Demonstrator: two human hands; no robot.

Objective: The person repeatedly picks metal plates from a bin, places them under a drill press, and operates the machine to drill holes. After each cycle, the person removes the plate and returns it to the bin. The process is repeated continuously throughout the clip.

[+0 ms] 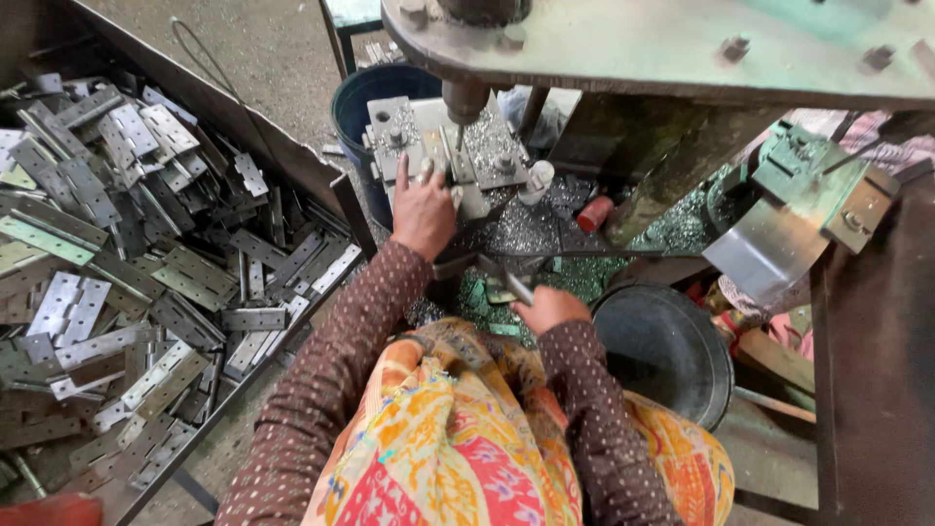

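Hinge plates (146, 282), flat grey and pale metal pieces with rows of holes, lie heaped in a big open metal tray (292, 161) on the person's left. Seen from the head camera looking down, the person sits at a drill press (466, 97). Its spindle and thin bit point down onto a square steel fixture (487, 146) bolted at the corners and dusted with shiny metal shavings.

Both hands are well apart. The left hand (422, 209) reaches forward and rests on the near left part of the fixture, fingers pressed down on a small metal piece just beside the bit; the piece itself is mostly hidden under the fingers. The right hand (547, 307) stays low and close to the body, closed around a thin metal lever (511, 284) that sticks out toward the machine. Both arms wear brown dotted sleeves, and a bright orange patterned cloth covers the lap.

Shavings (531, 229) are piled thickly on the counter around the fixture. A small red cylinder (594, 212) lies among them to the right. A dark blue bucket (365, 97) stands behind the fixture, and a round black pan (662, 351) sits just right of the right hand. A bent sheet of metal (769, 248) hangs at the far right.
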